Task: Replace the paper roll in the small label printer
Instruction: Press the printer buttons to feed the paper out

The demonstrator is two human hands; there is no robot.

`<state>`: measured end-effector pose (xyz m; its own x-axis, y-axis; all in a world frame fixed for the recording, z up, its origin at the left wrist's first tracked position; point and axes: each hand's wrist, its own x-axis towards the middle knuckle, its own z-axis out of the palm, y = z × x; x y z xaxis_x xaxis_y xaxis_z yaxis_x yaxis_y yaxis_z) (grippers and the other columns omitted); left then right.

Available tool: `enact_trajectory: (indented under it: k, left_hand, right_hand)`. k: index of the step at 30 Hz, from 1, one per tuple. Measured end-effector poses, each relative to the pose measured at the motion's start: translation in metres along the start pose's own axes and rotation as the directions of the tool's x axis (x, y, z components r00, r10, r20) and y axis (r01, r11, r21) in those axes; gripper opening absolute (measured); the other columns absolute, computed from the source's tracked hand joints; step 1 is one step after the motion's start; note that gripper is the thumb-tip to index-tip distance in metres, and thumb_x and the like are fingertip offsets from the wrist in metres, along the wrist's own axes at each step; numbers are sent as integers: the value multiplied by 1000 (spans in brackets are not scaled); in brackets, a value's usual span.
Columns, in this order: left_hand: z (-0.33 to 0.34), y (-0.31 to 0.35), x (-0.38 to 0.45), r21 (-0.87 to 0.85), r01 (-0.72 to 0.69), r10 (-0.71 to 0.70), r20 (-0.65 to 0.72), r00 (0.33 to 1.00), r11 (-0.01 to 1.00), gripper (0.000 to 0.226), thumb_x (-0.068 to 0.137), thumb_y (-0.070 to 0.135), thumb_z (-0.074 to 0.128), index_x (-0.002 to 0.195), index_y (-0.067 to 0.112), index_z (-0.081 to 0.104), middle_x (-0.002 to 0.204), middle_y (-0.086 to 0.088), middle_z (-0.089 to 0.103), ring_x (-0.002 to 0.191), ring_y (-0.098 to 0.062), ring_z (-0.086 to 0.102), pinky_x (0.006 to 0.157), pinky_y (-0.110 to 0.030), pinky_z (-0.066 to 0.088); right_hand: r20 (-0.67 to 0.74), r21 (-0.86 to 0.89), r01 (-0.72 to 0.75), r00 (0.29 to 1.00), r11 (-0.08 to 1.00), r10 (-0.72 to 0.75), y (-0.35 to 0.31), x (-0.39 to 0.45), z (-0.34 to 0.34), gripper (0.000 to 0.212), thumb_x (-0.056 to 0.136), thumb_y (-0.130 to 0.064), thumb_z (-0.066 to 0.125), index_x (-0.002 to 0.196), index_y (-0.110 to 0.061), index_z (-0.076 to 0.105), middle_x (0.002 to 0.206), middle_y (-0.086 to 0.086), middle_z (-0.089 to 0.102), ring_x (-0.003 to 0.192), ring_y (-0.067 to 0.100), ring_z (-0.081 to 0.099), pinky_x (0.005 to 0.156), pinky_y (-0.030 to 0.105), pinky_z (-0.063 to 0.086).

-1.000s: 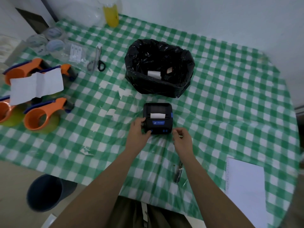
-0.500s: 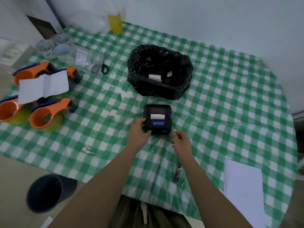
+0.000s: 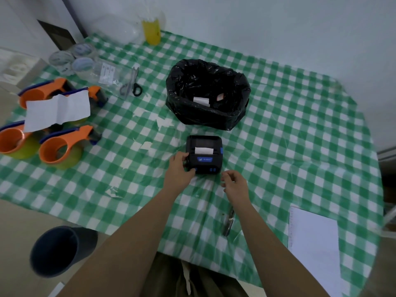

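Observation:
The small black label printer (image 3: 205, 155) sits on the green checked tablecloth in front of me, lid shut, with a short strip of white paper (image 3: 203, 150) sticking out of its slot. My left hand (image 3: 179, 169) grips the printer's left side and front corner. My right hand (image 3: 234, 182) hovers just off the printer's front right corner, fingers loosely curled with nothing visible in them, not touching it.
A black-lined bin (image 3: 206, 94) with paper scraps stands just behind the printer. Orange tape dispensers (image 3: 62, 146) and a white sheet (image 3: 56, 110) lie at left, scissors (image 3: 131, 82) behind them. A dark tool (image 3: 228, 221) lies near my right wrist, a white pad (image 3: 314, 243) at right.
My right hand has drawn back slightly from the printer's front right corner. My left hand keeps its hold on the printer, which has not moved.

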<state>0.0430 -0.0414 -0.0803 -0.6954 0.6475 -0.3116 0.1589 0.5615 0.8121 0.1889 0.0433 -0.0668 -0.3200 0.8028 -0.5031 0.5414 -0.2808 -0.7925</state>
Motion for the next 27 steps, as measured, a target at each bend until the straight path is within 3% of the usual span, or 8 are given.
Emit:
enact_trajectory:
  k: [7, 11, 16, 27]
  left_hand:
    - [0, 1, -2, 4, -7, 7, -24, 1000, 1000, 42, 78, 10, 69, 115, 14, 50, 126, -11, 48, 111, -23, 56, 95, -40, 48]
    - [1, 0, -1, 19, -1, 1, -32, 999, 1000, 42, 79, 11, 69, 115, 15, 50, 126, -10, 47, 108, -19, 55, 90, -33, 45]
    - [1, 0, -2, 18, -5, 5, -32, 999, 1000, 42, 78, 10, 69, 115, 15, 50, 126, -11, 48, 110, -22, 55, 92, -38, 47]
    - [0, 4, -3, 38, 6, -5, -31, 999, 999, 42, 80, 11, 68, 117, 15, 48, 127, -10, 48, 96, -11, 48, 83, -29, 41]
  right_hand:
    - [26, -5, 12, 1000, 1000, -12, 4, 2, -4, 11, 93, -19, 51, 85, -16, 58, 85, 7, 62, 79, 24, 58, 73, 37, 49]
    - [34, -2, 37, 999, 999, -37, 2, 5, -6, 11, 93, -17, 51, 87, -12, 58, 84, 10, 62, 75, 23, 56, 68, 32, 47]
    - [25, 22, 22, 999, 1000, -23, 2, 6, -4, 10, 93, -17, 52, 86, -13, 58, 85, 11, 62, 76, 22, 55, 70, 34, 47]
    - [33, 16, -5, 999, 1000, 4, 6, 6, 0, 12, 93, -17, 53, 83, -15, 58, 83, 8, 63, 77, 24, 57, 73, 38, 48]
